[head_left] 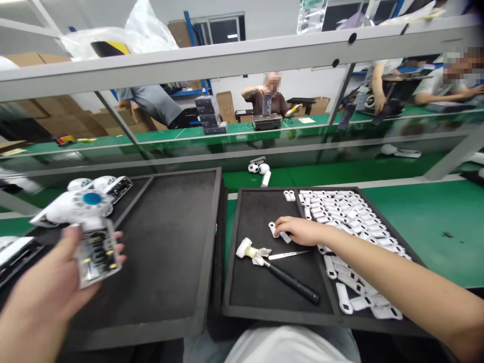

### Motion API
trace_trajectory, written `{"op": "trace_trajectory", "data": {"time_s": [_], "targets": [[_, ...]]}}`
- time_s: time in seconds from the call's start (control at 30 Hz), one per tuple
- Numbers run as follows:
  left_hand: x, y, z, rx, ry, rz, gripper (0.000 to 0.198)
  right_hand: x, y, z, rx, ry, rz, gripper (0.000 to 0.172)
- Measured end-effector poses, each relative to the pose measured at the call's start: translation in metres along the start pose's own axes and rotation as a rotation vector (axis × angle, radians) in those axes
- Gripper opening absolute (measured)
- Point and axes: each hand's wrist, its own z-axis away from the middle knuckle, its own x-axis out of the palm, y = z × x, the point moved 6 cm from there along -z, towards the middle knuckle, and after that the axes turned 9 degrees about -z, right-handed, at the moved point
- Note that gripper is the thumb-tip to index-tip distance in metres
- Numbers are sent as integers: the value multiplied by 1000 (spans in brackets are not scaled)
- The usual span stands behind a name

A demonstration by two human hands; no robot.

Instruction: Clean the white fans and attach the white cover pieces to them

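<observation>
A worker's left hand (53, 285) grips a white device (96, 249) at the left, thumb on the near side and fingertips showing round the far edge, above a black tray (170, 252). The right hand (300, 230) reaches into a second black tray (257, 209), fingers bent down over two small white covers (285, 237) — whether they pinch one or merely touch it, one cannot tell. The covers lie directly under those fingertips, well apart from the device and to its right, long axes slanting down to the right; the device stands nearly lengthwise, round head uppermost. Its head carries a blue disc ringed with dark dots; its body lies open — dark, circuit-like parts inside. A black-handled mallet (293, 283) rests nearer the worker, beside a slim, pale tool (285, 255).
</observation>
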Motion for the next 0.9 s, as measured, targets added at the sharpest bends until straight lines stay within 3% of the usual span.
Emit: {"op": "trace_trajectory", "data": {"time_s": [0.07,0.13,0.23,0.33,0.4,0.53,0.6,0.7,0.77,0.83,0.9], "targets": [[29,-3,14,16,-161,166,23,5,1,8,-19,29,-5,47],[60,-13,34,-95,-284,298,37,9,6,15,-23,79,-4,33],[106,-23,67,-191,-539,318,42,15,20,21,-5,172,2,26],[142,-18,99,-102,-802,283,38,19,28,27,11,239,7,27],[155,-11,115,-11,-885,247,37,19,28,31,29,281,4,29],[173,1,130,85,-865,214,51,8,24,41,132,436,-41,24],[181,2,132,120,-817,178,55,1,8,49,187,531,-82,25],[191,-3,136,187,-741,90,61,-10,-43,64,143,720,-289,25],[197,-7,140,249,-715,33,71,-18,-87,71,6,792,-503,22],[201,-8,146,325,-703,-32,81,-21,-119,71,-14,760,-683,22],[205,-9,153,395,-687,-122,89,-22,-134,68,52,707,-848,24]]}}
